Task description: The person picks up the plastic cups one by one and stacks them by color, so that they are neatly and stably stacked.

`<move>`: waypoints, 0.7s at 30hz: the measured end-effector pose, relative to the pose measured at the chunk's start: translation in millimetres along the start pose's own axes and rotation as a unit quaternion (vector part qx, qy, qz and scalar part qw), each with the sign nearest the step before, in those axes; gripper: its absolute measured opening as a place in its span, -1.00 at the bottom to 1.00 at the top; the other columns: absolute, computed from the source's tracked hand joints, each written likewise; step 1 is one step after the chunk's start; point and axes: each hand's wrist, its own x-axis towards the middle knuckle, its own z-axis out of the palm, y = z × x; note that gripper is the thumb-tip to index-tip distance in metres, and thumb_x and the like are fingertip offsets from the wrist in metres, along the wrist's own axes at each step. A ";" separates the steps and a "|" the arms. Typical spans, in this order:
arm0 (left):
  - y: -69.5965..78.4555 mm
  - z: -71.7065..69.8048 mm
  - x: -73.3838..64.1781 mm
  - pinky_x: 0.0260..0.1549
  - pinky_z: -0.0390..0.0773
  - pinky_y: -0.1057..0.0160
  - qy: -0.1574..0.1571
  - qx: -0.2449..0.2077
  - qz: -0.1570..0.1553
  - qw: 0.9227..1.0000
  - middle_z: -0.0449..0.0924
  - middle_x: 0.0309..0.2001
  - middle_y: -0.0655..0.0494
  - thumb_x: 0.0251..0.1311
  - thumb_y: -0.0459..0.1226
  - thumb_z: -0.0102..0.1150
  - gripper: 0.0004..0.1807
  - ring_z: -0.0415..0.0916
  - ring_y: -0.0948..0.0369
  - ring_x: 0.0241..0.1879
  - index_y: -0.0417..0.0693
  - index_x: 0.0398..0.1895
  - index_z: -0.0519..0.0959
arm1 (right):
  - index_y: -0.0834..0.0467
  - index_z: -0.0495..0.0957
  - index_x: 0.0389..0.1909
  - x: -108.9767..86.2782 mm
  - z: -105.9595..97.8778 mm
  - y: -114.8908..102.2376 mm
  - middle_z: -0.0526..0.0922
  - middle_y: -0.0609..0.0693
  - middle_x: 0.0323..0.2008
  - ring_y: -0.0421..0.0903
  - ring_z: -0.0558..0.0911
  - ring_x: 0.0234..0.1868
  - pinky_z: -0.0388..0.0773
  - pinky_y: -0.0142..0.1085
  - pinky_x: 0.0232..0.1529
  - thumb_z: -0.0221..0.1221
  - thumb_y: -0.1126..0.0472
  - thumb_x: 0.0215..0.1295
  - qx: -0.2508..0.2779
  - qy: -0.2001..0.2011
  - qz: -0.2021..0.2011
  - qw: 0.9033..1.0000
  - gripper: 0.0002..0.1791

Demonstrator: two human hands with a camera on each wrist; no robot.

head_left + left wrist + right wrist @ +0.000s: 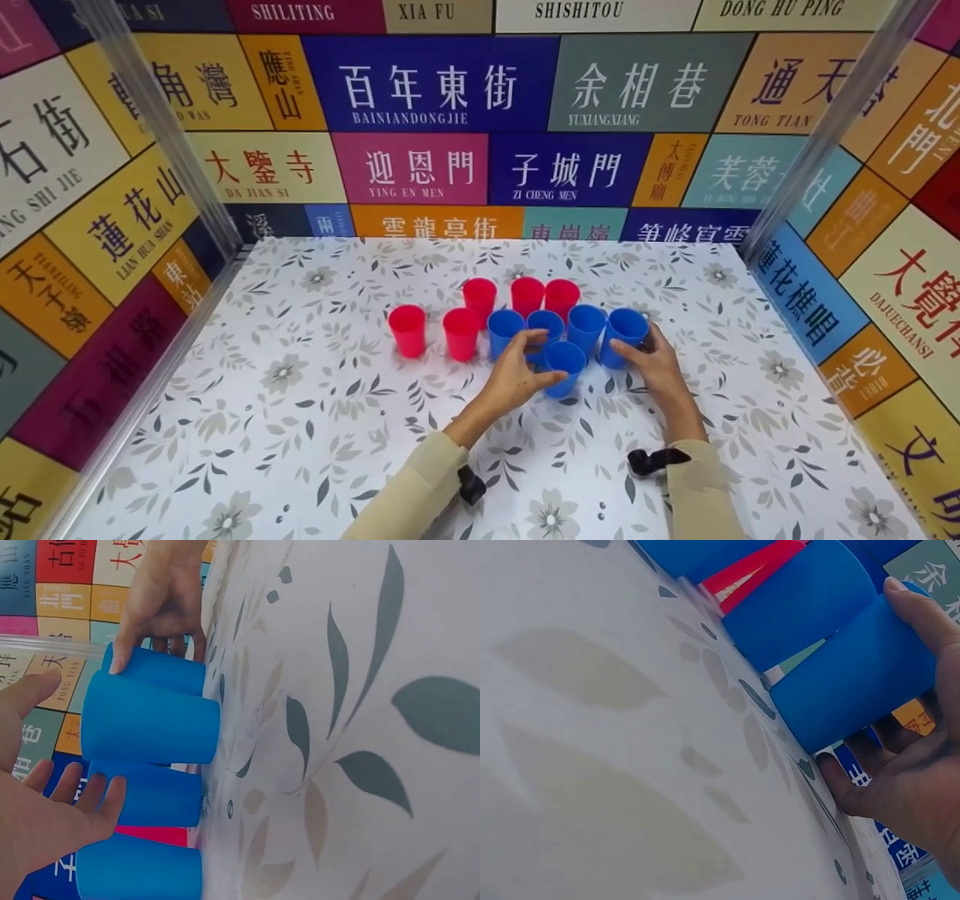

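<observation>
Blue plastic cups, five of them, stand upright and open-mouthed in a tight cluster near the middle of the leaf-patterned tabletop (315, 420); as far as their mouths can be seen, nothing is in them. The nearest blue cup (564, 367) sits in front of the other four, and the left hand (516, 379) is at its left side with thumb and fingers spread and loosely bent around it; the left wrist view shows those fingers apart with open palm beside the cup (150, 726), and I cannot tell whether they touch it. The right hand (651, 361) grips the rightmost blue cup (624, 336), thumb on its near wall and fingers curled behind it, as the right wrist view confirms (859, 679). Five red cups (460, 333) stand upright just behind and to the left of the blue ones, likewise showing no contents. Walls covered in coloured street-name signs (431, 84) enclose the table.
</observation>
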 end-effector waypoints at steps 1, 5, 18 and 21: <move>-1.3 0.5 0.4 0.28 0.51 0.00 -0.002 -0.003 -0.002 1.000 0.47 0.30 -0.03 0.11 -0.16 0.47 -0.24 0.42 0.01 0.31 -0.02 0.36 0.34 | 0.11 0.07 0.56 0.1 0.0 0.5 0.20 0.18 0.53 0.10 0.15 0.57 0.01 -0.04 0.60 0.38 0.06 0.24 0.001 0.001 -0.001 1.000 -0.04; -6.4 2.9 1.9 0.30 0.49 -0.03 -0.007 -0.012 -0.010 1.000 0.47 0.31 -0.02 0.10 -0.17 0.47 -0.24 0.42 0.02 0.32 0.00 0.36 0.33 | 0.11 0.08 0.55 0.2 -0.2 1.9 0.19 0.18 0.54 0.11 0.15 0.58 0.00 -0.02 0.60 0.39 0.05 0.22 0.001 0.002 -0.004 1.000 -0.03; -11.7 12.8 3.7 0.31 0.48 0.02 0.001 0.002 -0.014 1.000 0.46 0.30 -0.08 0.08 -0.16 0.50 -0.21 0.46 -0.01 0.31 0.00 0.37 0.33 | 0.15 0.06 0.56 -2.3 -0.1 1.1 0.20 0.20 0.52 0.09 0.20 0.55 0.10 -0.07 0.57 0.35 0.14 0.28 0.022 -0.008 -0.008 1.000 -0.07; -12.4 14.4 3.9 0.32 0.47 0.01 0.000 0.001 -0.020 1.000 0.45 0.31 -0.07 0.08 -0.15 0.49 -0.22 0.44 -0.02 0.33 0.02 0.36 0.33 | 0.15 0.07 0.56 -2.0 -0.3 0.3 0.21 0.21 0.52 0.09 0.20 0.55 0.08 -0.08 0.58 0.34 0.15 0.28 0.023 -0.009 -0.010 1.000 -0.08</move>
